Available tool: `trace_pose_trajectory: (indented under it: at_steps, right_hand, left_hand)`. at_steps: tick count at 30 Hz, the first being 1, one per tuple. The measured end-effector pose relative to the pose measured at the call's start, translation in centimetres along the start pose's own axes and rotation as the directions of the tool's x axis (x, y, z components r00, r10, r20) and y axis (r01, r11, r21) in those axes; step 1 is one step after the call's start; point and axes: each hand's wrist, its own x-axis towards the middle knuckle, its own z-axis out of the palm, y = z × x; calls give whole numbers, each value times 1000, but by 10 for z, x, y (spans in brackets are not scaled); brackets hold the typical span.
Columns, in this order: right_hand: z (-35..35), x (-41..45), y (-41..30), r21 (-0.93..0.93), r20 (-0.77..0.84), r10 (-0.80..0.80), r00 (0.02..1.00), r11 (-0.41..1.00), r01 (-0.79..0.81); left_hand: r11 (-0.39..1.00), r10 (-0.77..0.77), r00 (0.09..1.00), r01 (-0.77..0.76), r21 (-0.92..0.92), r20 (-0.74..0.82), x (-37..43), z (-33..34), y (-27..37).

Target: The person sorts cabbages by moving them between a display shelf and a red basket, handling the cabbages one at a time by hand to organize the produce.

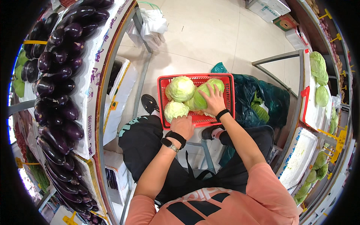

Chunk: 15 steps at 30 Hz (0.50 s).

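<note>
A red plastic shopping basket (196, 75) stands on the floor between my feet and holds several pale green cabbages. My right hand (213, 100) lies with spread fingers on an elongated green cabbage (200, 99) at the basket's right side. My left hand (182, 126) touches the lower edge of a round cabbage (175, 110) at the front left; its fingertips are partly hidden against it. Behind that one sits another round cabbage (182, 89). Both wrists bear black bands, and the left one also has a metal watch.
Eggplants (60, 73) fill foam boxes on the left rack. A dark green plastic bag (277, 98) with a leafy cabbage (259, 108) lies right of the basket. The right rack carries cabbages (317, 66) and a white foam box (298, 157). Clear plastic bags (152, 26) hang at the left rack's corner.
</note>
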Motion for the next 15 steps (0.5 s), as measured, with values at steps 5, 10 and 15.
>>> trace_pose_trajectory:
  at_steps: [5, 10, 15]
  right_hand:
    - [4, 19, 16, -99, 50, -57, 997, 993, 61]
    - [-3, 18, 30, -5, 80, -163, 983, 986, 164]
    - [-6, 12, 30, -6, 106, -132, 986, 991, 133]
  left_hand:
    - [1000, 25, 1000, -25, -7, -6, 6, 0, 5]
    - [1000, 24, 1000, -24, 4, 0, 6, 3, 3]
    - [1000, 27, 1000, -27, 8, 2, 8, 5, 6]
